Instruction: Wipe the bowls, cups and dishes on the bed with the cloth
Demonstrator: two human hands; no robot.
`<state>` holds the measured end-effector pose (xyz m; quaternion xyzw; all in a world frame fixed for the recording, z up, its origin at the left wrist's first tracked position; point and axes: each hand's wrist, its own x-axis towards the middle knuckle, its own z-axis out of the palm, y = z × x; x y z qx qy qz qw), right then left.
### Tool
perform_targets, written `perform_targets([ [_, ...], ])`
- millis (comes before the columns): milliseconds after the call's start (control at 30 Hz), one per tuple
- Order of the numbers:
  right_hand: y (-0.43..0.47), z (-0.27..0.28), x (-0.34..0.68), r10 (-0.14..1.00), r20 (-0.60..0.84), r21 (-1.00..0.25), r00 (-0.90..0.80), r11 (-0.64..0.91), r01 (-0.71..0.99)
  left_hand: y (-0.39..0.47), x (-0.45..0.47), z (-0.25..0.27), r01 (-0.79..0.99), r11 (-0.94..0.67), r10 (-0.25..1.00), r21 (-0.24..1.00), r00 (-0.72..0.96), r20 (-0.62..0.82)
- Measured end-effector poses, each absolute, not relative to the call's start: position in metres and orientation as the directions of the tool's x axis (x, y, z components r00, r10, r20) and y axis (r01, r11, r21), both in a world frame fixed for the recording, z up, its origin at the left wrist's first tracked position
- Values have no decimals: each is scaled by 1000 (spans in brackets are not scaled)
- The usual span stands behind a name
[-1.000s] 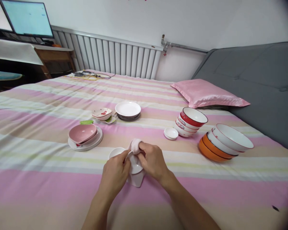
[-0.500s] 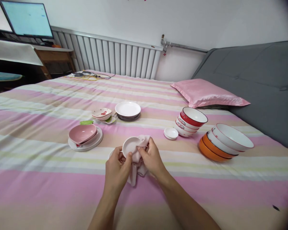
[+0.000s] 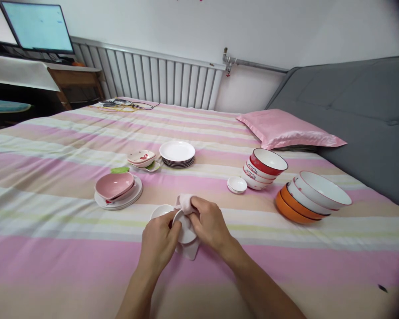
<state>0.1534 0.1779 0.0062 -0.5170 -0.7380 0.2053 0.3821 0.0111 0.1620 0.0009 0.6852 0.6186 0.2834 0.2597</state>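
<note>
White saucer (image 3: 186, 232): tilted, nearer you than the dinner-plate stack (image 3: 177, 151).
Left hand (image 3: 158, 238): your fingers pinch its rim.
Right hand (image 3: 212, 223): your fingers clench the pink cloth (image 3: 186, 204) against it.

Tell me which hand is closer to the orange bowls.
Right: the right hand, holding a cloth, is left of the orange bowls; the left hand, gripping a white dish, is farther left.

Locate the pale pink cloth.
In the head view, the pale pink cloth is just below centre, in the right hand, at the rim of the small white dish held by the left hand.
</note>
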Motion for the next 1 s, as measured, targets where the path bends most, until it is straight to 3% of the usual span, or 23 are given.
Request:
perform_targets([
  [100,178,8,154,938,305,-751,-162,342,565,163,10,-1,665,-95,995,741,48,84],
  [233,184,1,157,979,203,-895,16,179,408,165,14,-5,499,-43,996,865,-43,74],
  [367,188,-8,157,985,134,-941,105,94,324,164,19,-9,488,-34,994,872,-76,81],
  [567,183,-1,153,970,240,-876,41,199,439,165,14,-9,544,-88,993,834,-16,115],
  [733,180,7,157,943,320,-740,-95,311,597,164,10,-3,628,-112,989,770,144,26],
  [867,178,9,159,937,286,-636,-199,341,693,163,10,0,712,-102,985,695,172,-32],
  [1000,181,9,161,962,220,-682,-159,268,680,164,12,0,696,-90,991,712,132,-4],
])
